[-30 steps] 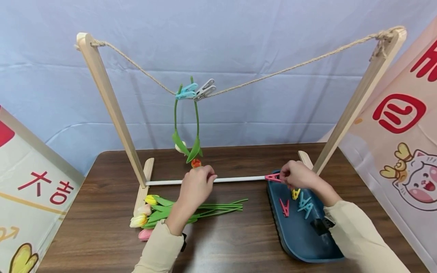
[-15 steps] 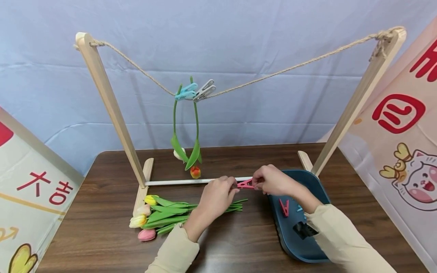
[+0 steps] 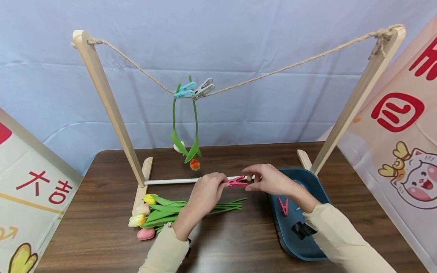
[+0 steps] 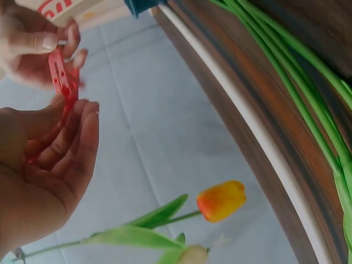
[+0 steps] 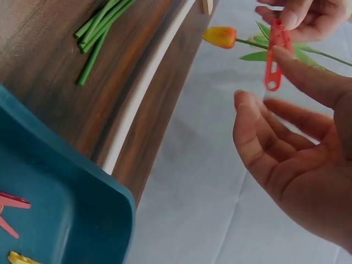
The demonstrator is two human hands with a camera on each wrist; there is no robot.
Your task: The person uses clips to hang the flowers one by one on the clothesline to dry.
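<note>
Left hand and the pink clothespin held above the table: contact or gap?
Touching. Left wrist view shows it: the left hand pinches one end of the pink clothespin between thumb and fingers, no gap.

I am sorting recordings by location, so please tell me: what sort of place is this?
Probably an indoor filming or demonstration corner: a dark brown wooden table before a pale blue creased cloth backdrop, with a pink printed banner with red characters at its side.
</note>
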